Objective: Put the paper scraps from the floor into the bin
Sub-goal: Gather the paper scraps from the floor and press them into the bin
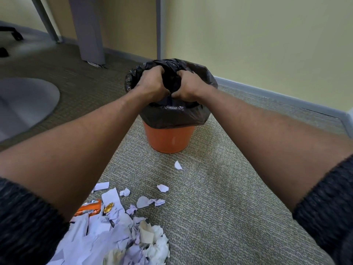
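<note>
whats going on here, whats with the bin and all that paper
A person has both hands at the mouth of the orange bin. The left hand and right hand each grip folds of its black liner. The paper scraps lie heaped on the carpet nearer the camera, an orange wrapper among them. A few loose bits sit between heap and bin.

Orange bin (169, 137), black liner (172, 113), white scraps (107, 234), speckled grey-green carpet (219, 207).
</note>
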Tool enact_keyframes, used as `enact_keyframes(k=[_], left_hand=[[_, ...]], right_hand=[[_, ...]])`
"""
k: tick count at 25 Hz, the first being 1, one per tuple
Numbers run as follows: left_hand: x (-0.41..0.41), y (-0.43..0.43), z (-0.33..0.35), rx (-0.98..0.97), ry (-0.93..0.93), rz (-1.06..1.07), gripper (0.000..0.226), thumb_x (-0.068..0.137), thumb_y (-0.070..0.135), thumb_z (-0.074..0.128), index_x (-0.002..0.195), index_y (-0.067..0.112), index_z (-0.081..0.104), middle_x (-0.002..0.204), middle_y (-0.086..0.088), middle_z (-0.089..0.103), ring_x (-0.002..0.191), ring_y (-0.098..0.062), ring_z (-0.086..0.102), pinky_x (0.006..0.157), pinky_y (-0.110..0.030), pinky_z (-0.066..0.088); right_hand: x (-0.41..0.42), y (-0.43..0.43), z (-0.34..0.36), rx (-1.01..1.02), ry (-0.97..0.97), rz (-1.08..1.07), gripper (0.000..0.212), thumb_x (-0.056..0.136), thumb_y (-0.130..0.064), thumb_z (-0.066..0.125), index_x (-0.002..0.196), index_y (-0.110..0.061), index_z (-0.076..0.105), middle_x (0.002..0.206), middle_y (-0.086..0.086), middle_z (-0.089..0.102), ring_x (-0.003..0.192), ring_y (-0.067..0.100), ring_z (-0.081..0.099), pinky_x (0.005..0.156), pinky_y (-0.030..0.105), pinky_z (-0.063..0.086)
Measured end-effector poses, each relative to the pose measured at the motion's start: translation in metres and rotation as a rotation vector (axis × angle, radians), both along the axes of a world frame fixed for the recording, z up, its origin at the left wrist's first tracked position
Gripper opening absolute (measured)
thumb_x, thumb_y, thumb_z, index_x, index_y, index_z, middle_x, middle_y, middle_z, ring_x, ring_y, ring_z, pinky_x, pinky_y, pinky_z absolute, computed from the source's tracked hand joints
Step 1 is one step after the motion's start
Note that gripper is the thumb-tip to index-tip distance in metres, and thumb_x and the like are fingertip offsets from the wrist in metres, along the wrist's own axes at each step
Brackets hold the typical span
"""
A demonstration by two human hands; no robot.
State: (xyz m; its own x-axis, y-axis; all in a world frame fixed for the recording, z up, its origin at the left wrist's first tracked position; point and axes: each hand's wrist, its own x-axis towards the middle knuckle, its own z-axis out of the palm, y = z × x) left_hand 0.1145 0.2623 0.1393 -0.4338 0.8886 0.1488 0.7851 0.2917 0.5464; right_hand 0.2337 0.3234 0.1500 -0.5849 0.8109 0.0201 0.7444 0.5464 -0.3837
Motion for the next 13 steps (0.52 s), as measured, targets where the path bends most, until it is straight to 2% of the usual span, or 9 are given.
enact_keyframes(k=[4, 6, 8, 10, 11, 13], left_hand=[[-0.001, -0.02, -0.001, 0.025, 0.079, -0.009, 0.055, 0.078, 0.019, 0.072, 0.13, 0.01, 0.056, 0.126, -0.014, 0.063, 0.118, -0.032, 0.059, 0.097, -0.04, 0.051], [-0.004, -0.037, -0.003, 0.045, 0.093, 0.012, 0.052, 0.075, 0.018, 0.067, 0.125, 0.009, 0.058, 0.123, -0.015, 0.063, 0.115, -0.033, 0.06, 0.097, -0.045, 0.052], [-0.006, -0.057, -0.007, 0.07, 0.104, 0.037, 0.05, 0.075, 0.015, 0.063, 0.124, 0.008, 0.057, 0.125, -0.015, 0.06, 0.114, -0.034, 0.058, 0.097, -0.047, 0.052], [-0.008, -0.081, -0.01, 0.102, 0.12, 0.063, 0.052, 0.077, 0.017, 0.058, 0.128, 0.009, 0.055, 0.134, -0.016, 0.054, 0.122, -0.035, 0.053, 0.101, -0.051, 0.05], [-0.009, -0.094, -0.012, 0.106, 0.132, 0.076, 0.055, 0.08, 0.02, 0.056, 0.134, 0.01, 0.052, 0.145, -0.018, 0.046, 0.131, -0.036, 0.046, 0.108, -0.052, 0.045], [-0.009, -0.12, -0.014, 0.087, 0.157, 0.094, 0.064, 0.086, 0.02, 0.057, 0.146, 0.011, 0.04, 0.162, -0.02, 0.023, 0.148, -0.037, 0.024, 0.119, -0.051, 0.031]], right_hand=[[-0.01, -0.019, -0.007, 0.065, 0.083, 0.005, 0.069, 0.072, -0.028, 0.077, 0.132, -0.007, 0.05, 0.134, 0.013, 0.055, 0.127, 0.033, 0.052, 0.106, 0.043, 0.045], [-0.011, -0.035, -0.008, 0.099, 0.107, 0.02, 0.079, 0.073, -0.026, 0.076, 0.142, -0.006, 0.042, 0.145, 0.014, 0.045, 0.138, 0.033, 0.042, 0.114, 0.046, 0.038], [-0.012, -0.052, -0.01, 0.13, 0.118, 0.038, 0.091, 0.078, -0.025, 0.076, 0.153, -0.006, 0.028, 0.16, 0.015, 0.028, 0.149, 0.031, 0.027, 0.122, 0.042, 0.028], [-0.014, -0.073, -0.013, 0.175, 0.138, 0.061, 0.094, 0.082, -0.026, 0.076, 0.156, -0.007, 0.021, 0.165, 0.015, 0.02, 0.152, 0.028, 0.02, 0.124, 0.039, 0.022], [-0.015, -0.085, -0.015, 0.192, 0.155, 0.076, 0.094, 0.082, -0.026, 0.076, 0.156, -0.007, 0.02, 0.165, 0.014, 0.019, 0.153, 0.028, 0.019, 0.124, 0.038, 0.022], [-0.019, -0.109, -0.018, 0.202, 0.189, 0.103, 0.096, 0.083, -0.026, 0.077, 0.157, -0.008, 0.019, 0.165, 0.014, 0.019, 0.153, 0.028, 0.018, 0.124, 0.037, 0.02]])
